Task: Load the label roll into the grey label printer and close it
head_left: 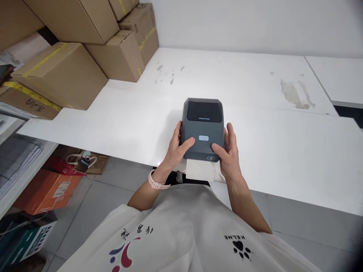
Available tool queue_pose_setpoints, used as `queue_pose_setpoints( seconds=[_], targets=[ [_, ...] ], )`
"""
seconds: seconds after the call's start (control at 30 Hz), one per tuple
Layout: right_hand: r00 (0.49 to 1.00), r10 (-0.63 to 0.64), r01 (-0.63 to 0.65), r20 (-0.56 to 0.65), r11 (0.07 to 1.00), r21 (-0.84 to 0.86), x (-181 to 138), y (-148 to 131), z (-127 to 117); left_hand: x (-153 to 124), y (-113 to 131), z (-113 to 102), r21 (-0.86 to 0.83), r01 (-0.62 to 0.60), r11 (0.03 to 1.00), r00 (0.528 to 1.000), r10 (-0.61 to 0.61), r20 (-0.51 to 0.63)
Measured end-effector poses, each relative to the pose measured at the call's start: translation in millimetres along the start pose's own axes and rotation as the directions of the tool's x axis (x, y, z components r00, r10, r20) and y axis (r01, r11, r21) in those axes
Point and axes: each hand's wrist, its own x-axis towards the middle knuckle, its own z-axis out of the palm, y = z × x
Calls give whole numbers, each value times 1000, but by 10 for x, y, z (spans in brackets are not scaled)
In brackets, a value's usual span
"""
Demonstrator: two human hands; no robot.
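Between my two hands is a dark grey label printer (202, 130) with a black window on top and a pale blue button in the middle. A white paper label (200, 170) sticks out of its near side. My left hand (178, 149) grips the printer's left side, thumb on the top face. On the opposite side, my right hand (229, 153) holds it with the thumb over the near right corner. The fingers under and behind the printer are partly hidden. Whether the printer rests on the table or is lifted, I cannot tell.
A white table (269, 151) spreads around the printer, with peeled patches on its surface. Cardboard boxes (65, 71) are stacked at the far left. An orange box (48, 190) stands on the floor at the lower left, beside a white shelf (31, 172). A white wall is behind.
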Motion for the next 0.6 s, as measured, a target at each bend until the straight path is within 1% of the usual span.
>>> queue_pose_setpoints(
  seconds=[0.1,0.17,0.2,0.23,0.27,0.33,0.4,0.43,0.47,0.5,0.57,0.6],
  targets=[
    [999,-46,46,-9,998,-54,-24,26,17,-3,-3,-42,29,-21,999,1000,21,-8],
    [991,-128,120,-43,979,-167,-43,2,24,-59,-17,-62,41,-12,999,1000,12,-23],
    [979,-195,175,-55,951,-255,-53,-20,26,-109,-39,-68,43,-2,999,999,4,-37],
    [960,-275,241,-49,902,-357,-64,-45,26,-172,-72,-74,39,12,999,998,-9,-55],
    [934,-357,308,-20,833,-460,-72,-72,23,-242,-115,-80,28,28,999,997,-26,-77],
    [869,-488,426,84,651,-628,-79,-125,13,-384,-212,-98,-5,62,998,991,-62,-117],
    [819,-547,475,170,482,-736,-71,-164,2,-495,-290,-129,-27,71,997,986,-74,-149],
    [807,-559,476,193,421,-772,-64,-178,-1,-532,-310,-149,-23,61,998,984,-64,-169],
    [801,-562,470,205,379,-797,-57,-187,-3,-560,-318,-171,-9,45,999,980,-46,-194],
    [802,-560,462,210,356,-812,-51,-191,-2,-582,-313,-193,11,28,1000,974,-25,-225],
    [807,-552,453,210,351,-820,-45,-185,4,-621,-279,-230,59,11,998,959,7,-284],
    [810,-549,451,206,359,-817,-46,-177,9,-645,-257,-239,79,18,997,957,5,-291]
  ],
)
